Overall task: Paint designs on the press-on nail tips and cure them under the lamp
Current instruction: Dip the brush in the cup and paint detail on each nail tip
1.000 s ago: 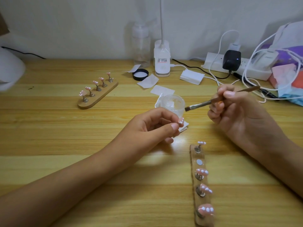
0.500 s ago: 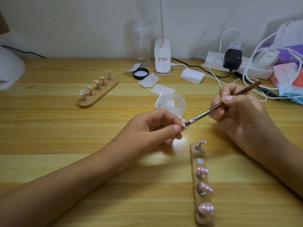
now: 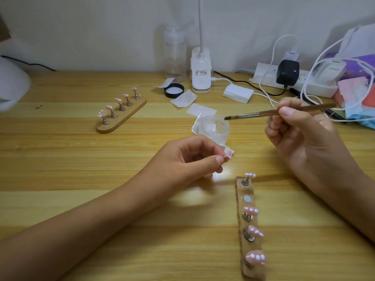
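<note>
- Where the tabletop (image 3: 81, 179) comes nearest, at five o'clock, a wooden holder strip (image 3: 241, 205) lies lengthwise. It carries four pink tips with white dots on metal stands and one bare magnet disc (image 3: 247, 198) (second place from its far end).
- Just past it, near the centre, the left hand (image 3: 182, 159) hovers above the wood. Its grip is a pinch of thumb and curled fingers on a single nail tip (image 3: 289, 155), pink with white marks at its edge.
- At three o'clock the right hand (image 3: 304, 138) has its grip closed round a brown-handled brush (image 3: 269, 112), held nearly level with the bristles pointing to nine o'clock.
- Those bristles sit right at the far rim of a small clear jar (image 3: 216, 129); whether they touch it cannot be told. This jar stands on a folded white wipe (image 3: 197, 126), at twelve o'clock from the pinched tip.
- At ten o'clock, well apart, a second holder (image 3: 123, 120) bears five more tips upright.
- Farthest, from twelve to two o'clock by the wall, are a black lid (image 3: 174, 90), a white lamp base (image 3: 201, 78), a clear bottle (image 3: 175, 53) and a power strip (image 3: 294, 82) with plugs and white cables.
</note>
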{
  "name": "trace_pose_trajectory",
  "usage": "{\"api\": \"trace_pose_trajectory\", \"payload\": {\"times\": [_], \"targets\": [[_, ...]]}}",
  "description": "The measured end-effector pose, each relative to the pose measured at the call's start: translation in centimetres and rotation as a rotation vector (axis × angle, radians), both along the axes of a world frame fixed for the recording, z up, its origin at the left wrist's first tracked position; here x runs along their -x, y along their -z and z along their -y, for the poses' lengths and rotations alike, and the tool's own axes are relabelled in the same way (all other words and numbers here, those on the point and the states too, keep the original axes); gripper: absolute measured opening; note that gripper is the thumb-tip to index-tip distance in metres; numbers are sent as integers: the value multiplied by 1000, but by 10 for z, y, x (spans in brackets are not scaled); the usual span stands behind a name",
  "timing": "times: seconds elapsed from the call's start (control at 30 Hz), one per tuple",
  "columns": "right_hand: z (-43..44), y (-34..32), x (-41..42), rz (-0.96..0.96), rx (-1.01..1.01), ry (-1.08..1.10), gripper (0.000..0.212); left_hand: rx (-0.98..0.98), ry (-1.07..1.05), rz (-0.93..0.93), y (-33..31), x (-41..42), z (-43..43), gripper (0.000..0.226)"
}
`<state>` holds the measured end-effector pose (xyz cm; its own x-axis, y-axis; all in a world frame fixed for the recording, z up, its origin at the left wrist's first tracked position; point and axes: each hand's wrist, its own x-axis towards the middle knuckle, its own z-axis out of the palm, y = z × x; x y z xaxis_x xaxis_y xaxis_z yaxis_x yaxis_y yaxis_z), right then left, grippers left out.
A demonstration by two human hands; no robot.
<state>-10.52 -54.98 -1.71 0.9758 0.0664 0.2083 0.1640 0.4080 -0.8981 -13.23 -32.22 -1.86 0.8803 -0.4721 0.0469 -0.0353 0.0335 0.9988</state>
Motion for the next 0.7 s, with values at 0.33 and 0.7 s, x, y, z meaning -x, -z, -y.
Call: {"api": "trace_pose_trajectory", "payload": {"times": [0.33,0.7], "targets": [[-5,0,5,16,79,-14,26,-47,-9,13,0,0,-1,3],[-6,2,9,20,156,-64,14,-44,-12,3,1,-1,-1,7]]}}
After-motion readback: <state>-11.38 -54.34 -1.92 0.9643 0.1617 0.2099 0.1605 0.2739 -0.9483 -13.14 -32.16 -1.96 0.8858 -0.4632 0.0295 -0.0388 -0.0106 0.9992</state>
